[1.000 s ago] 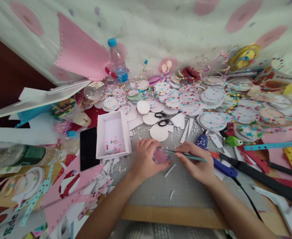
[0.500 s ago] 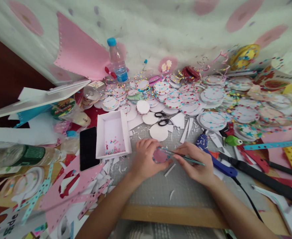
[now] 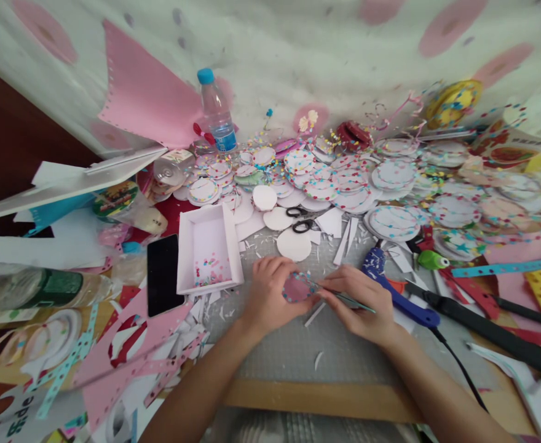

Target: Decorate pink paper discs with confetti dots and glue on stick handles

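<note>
My left hand is closed round a small pink disc edged with blue and red dots, gripping it between thumb and fingers over the grey mat. Pinched in my right hand is a pair of thin tweezers, teal toward the back end. Their tip is at the disc's right edge; whether it holds a bead is too small to see. Plain white paper discs and black-handled scissors lie just beyond my hands. A white box with small pink and blue bits stands to the left.
Several stacks of bead-edged discs line the back, with a water bottle behind. On the right lie a blue glue gun with a cord and a long black-handled tool. A phone and pink paper scraps lie left.
The tweezers have shifted; their tip has drawn back from across the disc's top to its right edge. My right hand has moved slightly, while my left still holds the disc.
</note>
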Demonstrator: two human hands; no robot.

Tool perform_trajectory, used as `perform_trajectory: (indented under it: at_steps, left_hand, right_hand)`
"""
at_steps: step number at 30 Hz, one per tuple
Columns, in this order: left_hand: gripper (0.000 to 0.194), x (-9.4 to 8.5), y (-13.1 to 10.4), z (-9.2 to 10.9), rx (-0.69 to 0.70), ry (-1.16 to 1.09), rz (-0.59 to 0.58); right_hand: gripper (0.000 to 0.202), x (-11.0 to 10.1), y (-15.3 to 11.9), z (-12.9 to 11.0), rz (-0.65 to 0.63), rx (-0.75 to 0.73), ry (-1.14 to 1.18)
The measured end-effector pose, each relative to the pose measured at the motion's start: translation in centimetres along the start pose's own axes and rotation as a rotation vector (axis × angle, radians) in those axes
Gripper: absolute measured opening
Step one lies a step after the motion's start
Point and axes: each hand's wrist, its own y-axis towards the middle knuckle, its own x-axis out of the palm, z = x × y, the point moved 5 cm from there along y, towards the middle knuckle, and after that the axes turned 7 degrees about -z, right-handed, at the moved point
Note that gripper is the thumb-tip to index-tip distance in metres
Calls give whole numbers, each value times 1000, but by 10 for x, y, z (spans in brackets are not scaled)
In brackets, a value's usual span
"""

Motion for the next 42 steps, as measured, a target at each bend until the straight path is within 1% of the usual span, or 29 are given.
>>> perform_trajectory:
  at_steps: [10,23,31,35,38,40,42]
  left_hand:
    - [42,-1,1,0,0,9,2]
    - [42,0,1,0,12,1,10]
    - [41,-1,1,-1,15,-4,21]
    - [43,-1,1,-1,1,-6,17]
    - [47,-1,0,-3,-10,-13,8]
    - [56,-2,0,-3,-5,-28,15]
    - [70,-4,-1,-2,20,-60,41]
  right_hand:
    - [25,0,-3,-1,-9,-52,-13]
    - [22,1,-1,-3,-9,-91,-43]
    - [22,3,-3,-1,-41,-71,-63]
    - [20,0,-2,0,0,-7,-4]
    - [15,-6,-4,5,70,96,72]
    - [11,-10,-6,11,115,190,119]
    - [8,-13,-7,15,136,275,168]
